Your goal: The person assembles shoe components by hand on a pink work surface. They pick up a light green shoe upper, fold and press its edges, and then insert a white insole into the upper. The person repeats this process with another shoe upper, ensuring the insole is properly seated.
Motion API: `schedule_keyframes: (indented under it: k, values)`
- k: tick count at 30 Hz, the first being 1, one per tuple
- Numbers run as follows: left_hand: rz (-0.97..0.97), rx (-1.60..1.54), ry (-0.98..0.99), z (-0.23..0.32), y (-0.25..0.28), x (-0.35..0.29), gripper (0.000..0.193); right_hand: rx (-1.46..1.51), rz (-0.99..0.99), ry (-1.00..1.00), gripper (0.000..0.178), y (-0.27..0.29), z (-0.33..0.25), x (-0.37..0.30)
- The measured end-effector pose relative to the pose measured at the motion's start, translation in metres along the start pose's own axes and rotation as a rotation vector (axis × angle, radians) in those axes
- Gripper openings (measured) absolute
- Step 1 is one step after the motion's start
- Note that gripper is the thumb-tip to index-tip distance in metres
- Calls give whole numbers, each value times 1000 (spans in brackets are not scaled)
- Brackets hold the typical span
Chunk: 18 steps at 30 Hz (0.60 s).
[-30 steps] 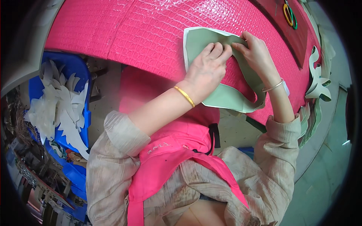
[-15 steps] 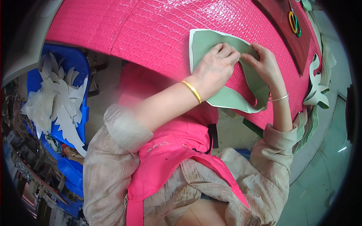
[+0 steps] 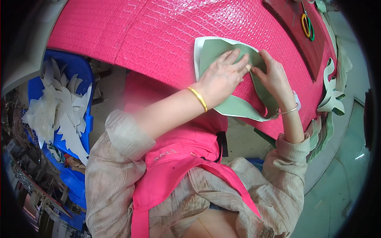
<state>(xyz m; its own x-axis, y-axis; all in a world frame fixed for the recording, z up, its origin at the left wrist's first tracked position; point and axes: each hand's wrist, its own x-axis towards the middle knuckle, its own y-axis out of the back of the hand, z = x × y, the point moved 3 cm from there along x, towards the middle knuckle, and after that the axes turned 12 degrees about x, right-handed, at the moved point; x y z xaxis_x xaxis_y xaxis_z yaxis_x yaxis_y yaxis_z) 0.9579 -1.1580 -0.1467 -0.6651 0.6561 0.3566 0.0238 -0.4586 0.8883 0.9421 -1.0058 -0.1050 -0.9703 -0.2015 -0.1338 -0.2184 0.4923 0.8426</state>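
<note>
A curved green sheet piece [image 3: 238, 105] with a white edge and a wide opening through it lies on the pink table, close to its near edge. My left hand [image 3: 222, 73] rests flat over the piece's upper left part, its fingers stretched out and slightly apart. A pale band shows near one of its fingertips. At the piece's far right side, my right hand [image 3: 274, 77] has its fingers over the outer rim and its thumb on the inner side, pinching the material. Both hands almost meet, and the left fingers hide part of the sheet there.
The pink textured table [image 3: 158, 39] carries a dark red board [image 3: 295, 33] with yellow-and-green scissors [image 3: 307, 27]. Green-and-white cut pieces [image 3: 330, 93] hang along the right edge. A blue bin [image 3: 81, 65] at left holds white scraps [image 3: 59, 103].
The left fingers have straightened from a bent, closed shape and now lie flatter on the sheet. Both hands and the sheet appear slightly lower and further left in the picture.
</note>
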Motion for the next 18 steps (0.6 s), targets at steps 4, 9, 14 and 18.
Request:
schedule_keyframes:
  k: [4, 9, 14, 18]
  values:
    - [-83, 88, -24, 7, -3, 2, 39, 38, 139, 69, 53, 17, 6, -21]
    - [-74, -63, -28, -2, -5, 3, 39, 690, -79, -497, 62, 15, 11, -64]
    - [-222, -142, -166, -17, -5, 6, 34, 931, 34, -355, 55, -20, 11, -94]
    - [-294, -158, -199, -19, -1, 9, 33, 678, -29, -348, 53, -29, 2, -99]
